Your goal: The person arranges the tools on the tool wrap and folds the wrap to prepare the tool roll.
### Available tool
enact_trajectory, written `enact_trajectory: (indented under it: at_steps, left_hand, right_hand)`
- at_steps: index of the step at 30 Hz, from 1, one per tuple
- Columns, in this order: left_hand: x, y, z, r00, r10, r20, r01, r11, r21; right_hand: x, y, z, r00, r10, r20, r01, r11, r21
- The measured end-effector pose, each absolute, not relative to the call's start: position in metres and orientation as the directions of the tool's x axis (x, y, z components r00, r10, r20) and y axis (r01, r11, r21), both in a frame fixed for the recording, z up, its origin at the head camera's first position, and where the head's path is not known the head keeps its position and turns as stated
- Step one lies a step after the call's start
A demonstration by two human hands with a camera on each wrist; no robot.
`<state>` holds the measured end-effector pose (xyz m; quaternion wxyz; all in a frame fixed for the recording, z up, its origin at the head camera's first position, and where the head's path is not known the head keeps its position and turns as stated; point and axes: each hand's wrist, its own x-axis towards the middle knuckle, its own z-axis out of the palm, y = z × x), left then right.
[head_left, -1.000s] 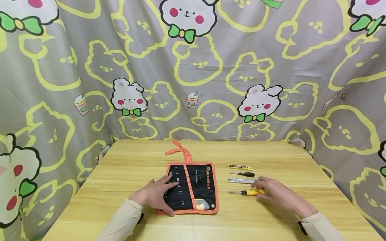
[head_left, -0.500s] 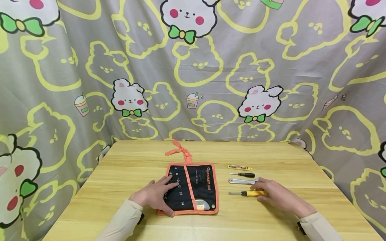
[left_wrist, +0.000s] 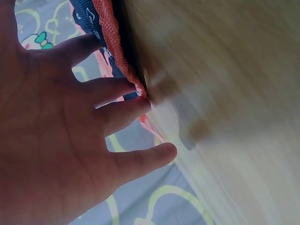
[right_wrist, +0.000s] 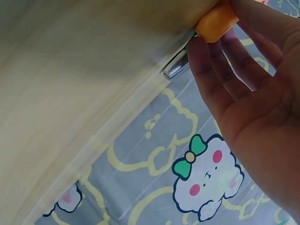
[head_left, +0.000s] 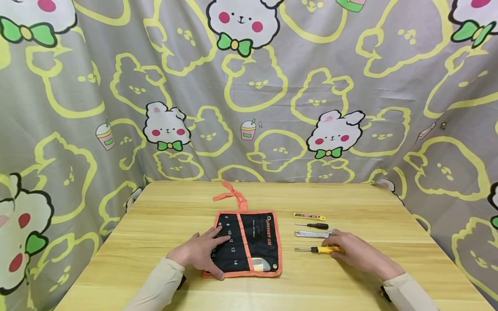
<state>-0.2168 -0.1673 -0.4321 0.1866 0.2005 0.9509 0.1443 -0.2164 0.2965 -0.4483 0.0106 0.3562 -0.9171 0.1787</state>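
Now the right grip (head_left: pixel 355 253) pinches a yellow screwdriver (head_left: pixel 324 249).

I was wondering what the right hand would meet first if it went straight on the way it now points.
Probably the silver wrench, lying just beyond the yellow screwdriver that the right hand pinches, though depth is unclear and the hand may already touch it.

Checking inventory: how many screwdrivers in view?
2: yellow-handled metal screwdriver in the right hand; black-handled metal screwdriver beyond the silver wrench. The black fabric pouch may hide others.
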Motion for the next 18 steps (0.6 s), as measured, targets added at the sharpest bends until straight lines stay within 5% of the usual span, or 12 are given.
enact_trajectory:
  at_steps: [18]
  left_hand:
    - [-0.2166,-0.1665,-0.4323,-0.853,0.432,-0.293,0.329,0.881,0.341]
  right_hand:
    - [-0.217,0.2956,-0.448,-0.742,-0.65,0.161,-0.665,0.686,-0.295]
